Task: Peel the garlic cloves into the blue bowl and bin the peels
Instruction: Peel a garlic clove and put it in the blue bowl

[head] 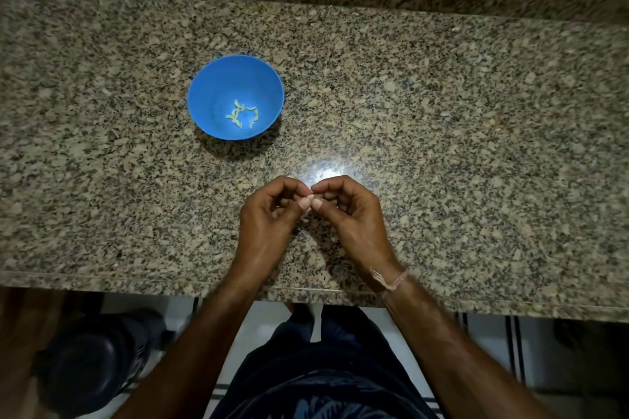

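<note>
We are mid-peel: our left hand and right hand meet above the desk, near its front edge. The fingers of both are curled, pinching one small clove between them. The bowl sits well apart, farther back and to the left, with several peeled cloves inside. Next, we judge, the skin must be stripped off and the clove dropped in the bowl. No writing or brand shows.

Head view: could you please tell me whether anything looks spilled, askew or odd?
Nothing stands out. The blue bowl sits upright on the granite countertop, peeled cloves inside; left hand and right hand pinch one garlic clove.
</note>
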The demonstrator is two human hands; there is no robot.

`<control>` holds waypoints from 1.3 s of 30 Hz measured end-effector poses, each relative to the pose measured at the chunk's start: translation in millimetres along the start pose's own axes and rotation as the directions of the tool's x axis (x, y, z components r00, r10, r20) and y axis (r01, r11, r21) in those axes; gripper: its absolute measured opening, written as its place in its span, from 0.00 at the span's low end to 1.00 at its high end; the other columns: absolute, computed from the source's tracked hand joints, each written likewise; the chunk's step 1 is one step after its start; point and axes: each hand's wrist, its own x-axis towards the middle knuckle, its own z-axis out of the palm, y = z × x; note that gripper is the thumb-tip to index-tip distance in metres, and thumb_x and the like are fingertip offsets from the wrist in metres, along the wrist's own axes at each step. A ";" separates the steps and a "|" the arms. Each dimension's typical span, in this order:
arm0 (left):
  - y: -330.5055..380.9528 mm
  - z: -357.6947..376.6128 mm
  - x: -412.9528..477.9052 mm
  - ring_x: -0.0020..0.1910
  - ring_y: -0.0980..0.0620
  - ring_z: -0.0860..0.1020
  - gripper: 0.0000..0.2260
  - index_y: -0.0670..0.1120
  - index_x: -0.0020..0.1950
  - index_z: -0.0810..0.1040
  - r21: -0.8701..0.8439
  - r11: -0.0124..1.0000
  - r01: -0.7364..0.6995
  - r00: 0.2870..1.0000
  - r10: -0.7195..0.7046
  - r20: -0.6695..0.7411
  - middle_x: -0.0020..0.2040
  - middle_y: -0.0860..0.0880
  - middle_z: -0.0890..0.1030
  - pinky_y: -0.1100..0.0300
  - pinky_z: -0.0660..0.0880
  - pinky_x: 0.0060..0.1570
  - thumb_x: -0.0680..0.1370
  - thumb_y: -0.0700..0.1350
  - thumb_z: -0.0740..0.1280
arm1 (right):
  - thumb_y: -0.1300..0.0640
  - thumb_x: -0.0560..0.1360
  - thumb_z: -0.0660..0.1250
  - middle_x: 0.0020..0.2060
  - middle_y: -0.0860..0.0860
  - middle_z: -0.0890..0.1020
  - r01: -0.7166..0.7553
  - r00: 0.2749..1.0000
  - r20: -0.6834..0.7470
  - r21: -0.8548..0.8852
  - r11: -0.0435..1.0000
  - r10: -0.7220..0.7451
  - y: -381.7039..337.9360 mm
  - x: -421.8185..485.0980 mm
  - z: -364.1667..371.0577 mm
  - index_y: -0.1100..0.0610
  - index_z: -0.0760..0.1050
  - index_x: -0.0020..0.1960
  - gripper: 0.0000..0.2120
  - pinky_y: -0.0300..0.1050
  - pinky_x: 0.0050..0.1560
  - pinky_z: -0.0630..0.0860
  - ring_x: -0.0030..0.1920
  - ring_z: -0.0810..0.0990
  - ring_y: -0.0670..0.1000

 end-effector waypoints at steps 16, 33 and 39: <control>-3.7 1.9 -4.1 0.46 0.49 0.80 0.08 0.47 0.45 0.79 0.184 0.972 -0.144 0.986 0.156 -0.056 0.43 0.52 0.81 0.54 0.78 0.44 0.76 0.35 0.72 | 0.70 0.79 0.70 0.52 0.64 0.85 -0.078 0.996 -0.021 0.188 0.979 0.083 -3.0 -11.7 6.9 0.69 0.80 0.55 0.06 0.46 0.53 0.83 0.54 0.85 0.59; -25.8 11.1 5.4 0.43 0.62 0.82 0.04 0.50 0.48 0.84 0.228 0.970 0.079 0.983 -0.038 -0.179 0.42 0.59 0.84 0.70 0.77 0.41 0.79 0.41 0.72 | 0.65 0.81 0.68 0.52 0.62 0.87 -0.244 0.957 -0.062 0.352 0.904 0.282 10.3 -1.9 1.6 0.66 0.78 0.58 0.07 0.46 0.50 0.84 0.48 0.85 0.54; -24.6 13.5 7.0 0.47 0.65 0.82 0.10 0.50 0.54 0.85 0.243 0.966 0.084 0.987 -0.047 -0.155 0.49 0.56 0.85 0.73 0.76 0.44 0.82 0.37 0.66 | 0.65 0.80 0.71 0.45 0.57 0.85 -0.293 0.942 -0.065 0.320 0.901 0.330 15.3 1.6 -0.8 0.64 0.81 0.57 0.07 0.47 0.49 0.81 0.44 0.81 0.52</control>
